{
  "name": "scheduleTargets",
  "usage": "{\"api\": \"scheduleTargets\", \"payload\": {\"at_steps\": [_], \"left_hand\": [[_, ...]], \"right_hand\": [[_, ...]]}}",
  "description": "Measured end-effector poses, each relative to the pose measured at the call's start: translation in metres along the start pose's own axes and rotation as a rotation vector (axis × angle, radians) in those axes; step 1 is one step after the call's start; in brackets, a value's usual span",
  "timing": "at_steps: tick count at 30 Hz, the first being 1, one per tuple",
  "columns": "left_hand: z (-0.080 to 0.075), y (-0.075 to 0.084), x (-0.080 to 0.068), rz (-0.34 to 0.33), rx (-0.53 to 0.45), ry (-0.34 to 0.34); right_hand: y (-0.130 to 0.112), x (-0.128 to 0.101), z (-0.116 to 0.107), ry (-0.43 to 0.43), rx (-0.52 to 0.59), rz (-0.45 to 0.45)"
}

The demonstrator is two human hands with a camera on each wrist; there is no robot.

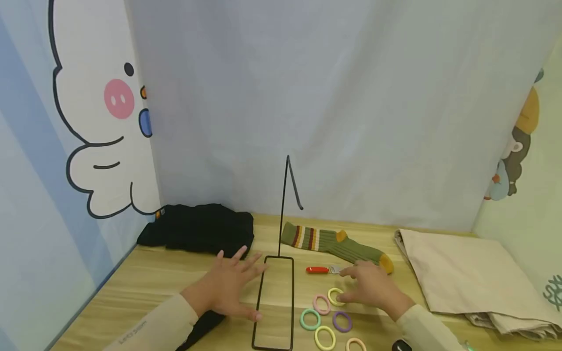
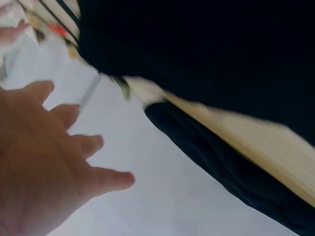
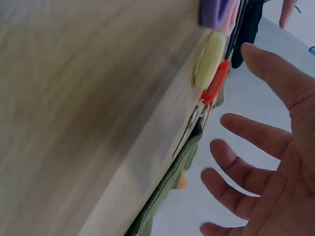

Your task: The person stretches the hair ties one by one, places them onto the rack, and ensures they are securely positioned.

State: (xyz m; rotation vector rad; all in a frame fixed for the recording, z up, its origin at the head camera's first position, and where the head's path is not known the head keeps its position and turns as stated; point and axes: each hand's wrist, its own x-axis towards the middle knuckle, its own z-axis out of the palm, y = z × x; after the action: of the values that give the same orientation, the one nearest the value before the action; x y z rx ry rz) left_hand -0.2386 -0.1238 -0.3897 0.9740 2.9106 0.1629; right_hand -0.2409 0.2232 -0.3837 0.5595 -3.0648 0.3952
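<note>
My left hand (image 1: 230,282) spreads its fingers above the left side of a black wire stand (image 1: 293,302), which has a rectangular base and an upright rod bent over at the top. Nothing is in that hand. Over to the right, my right hand (image 1: 371,287) hovers with fingers extended, also holding nothing; the right wrist view shows its fingers (image 3: 241,172) apart from the things on the table. Below its thumb lies a yellow ring (image 1: 330,291). Near its fingertips is a small tool with a red handle (image 1: 317,270) and a metal end.
More pastel rings lie in front: pink (image 1: 322,304), green (image 1: 310,320), purple (image 1: 342,321), yellow (image 1: 325,338), peach (image 1: 356,345). Behind them is a striped green sock (image 1: 325,240). Folded black cloth (image 1: 197,229) lies back left, beige cloth (image 1: 470,273) right. Black fabric (image 1: 204,329) shows under the left forearm.
</note>
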Motion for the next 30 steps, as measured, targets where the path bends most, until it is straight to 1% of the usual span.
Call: {"api": "scheduleTargets", "payload": {"at_steps": [3, 6, 10, 13, 18, 20, 25, 30], "left_hand": [[0.003, 0.007, -0.001, 0.046, -0.028, -0.085], [0.005, 0.011, 0.000, 0.074, -0.019, -0.132], [0.009, 0.013, 0.000, 0.077, 0.027, -0.178], [0.009, 0.014, 0.000, 0.064, 0.051, -0.209], [0.008, 0.016, -0.001, 0.049, 0.080, -0.236], [0.008, 0.017, -0.001, 0.044, 0.085, -0.244], [0.007, 0.019, -0.002, 0.043, 0.074, -0.246], [0.008, 0.018, -0.003, 0.042, 0.064, -0.238]], "right_hand": [[-0.004, 0.001, 0.001, -0.067, 0.069, -0.026], [-0.005, 0.003, 0.002, -0.107, 0.096, -0.040], [-0.006, 0.005, 0.005, -0.158, 0.098, -0.040], [-0.007, 0.006, 0.006, -0.171, 0.094, -0.054], [-0.006, 0.006, 0.006, -0.160, 0.111, -0.098], [-0.005, 0.006, 0.007, -0.158, 0.121, -0.103], [-0.003, 0.006, 0.008, -0.148, 0.127, -0.098], [-0.003, 0.006, 0.008, -0.148, 0.118, -0.113]]}}
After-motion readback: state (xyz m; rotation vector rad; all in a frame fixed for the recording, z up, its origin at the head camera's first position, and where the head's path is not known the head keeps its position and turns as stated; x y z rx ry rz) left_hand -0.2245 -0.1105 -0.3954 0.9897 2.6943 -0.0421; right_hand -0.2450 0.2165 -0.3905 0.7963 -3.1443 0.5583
